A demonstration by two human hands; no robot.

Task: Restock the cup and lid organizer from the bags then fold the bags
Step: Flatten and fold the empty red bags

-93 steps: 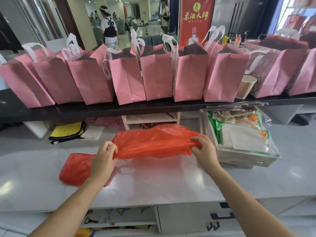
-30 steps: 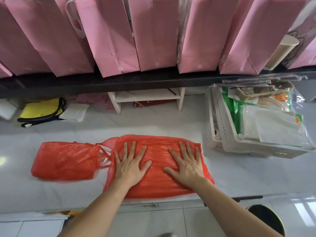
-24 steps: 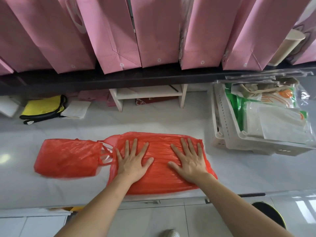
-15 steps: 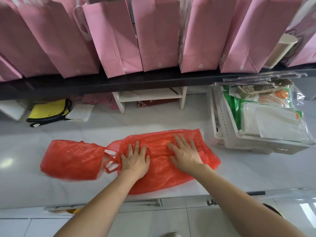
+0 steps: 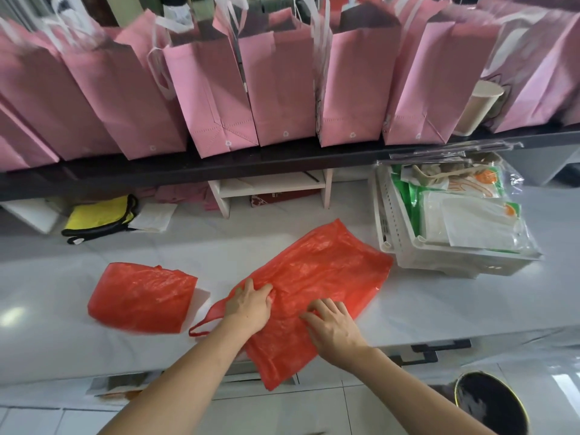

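A red plastic bag [image 5: 326, 271] lies spread at a slant on the white counter [image 5: 455, 302], its near corner hanging over the front edge. My left hand [image 5: 251, 304] rests on the bag near its handle loops, fingers curled into a bunched fold of the plastic. My right hand [image 5: 332, 324] lies on the bag's lower middle with bent fingertips pressing the film. A second red bag [image 5: 141, 296], folded into a flat packet, lies to the left, apart from both hands.
A white basket [image 5: 405, 246] of packaged goods stands right of the bag. A row of pink tote bags [image 5: 282, 89] fills the dark shelf above, with a paper cup [image 5: 477, 108] among them. A yellow cloth [image 5: 97, 216] lies at back left. A dark bin [image 5: 489, 403] sits below right.
The bag has swung from lying level to a slant, its far end toward the basket. Both hands slid from flat, spread palms to the near end with fingers bent.
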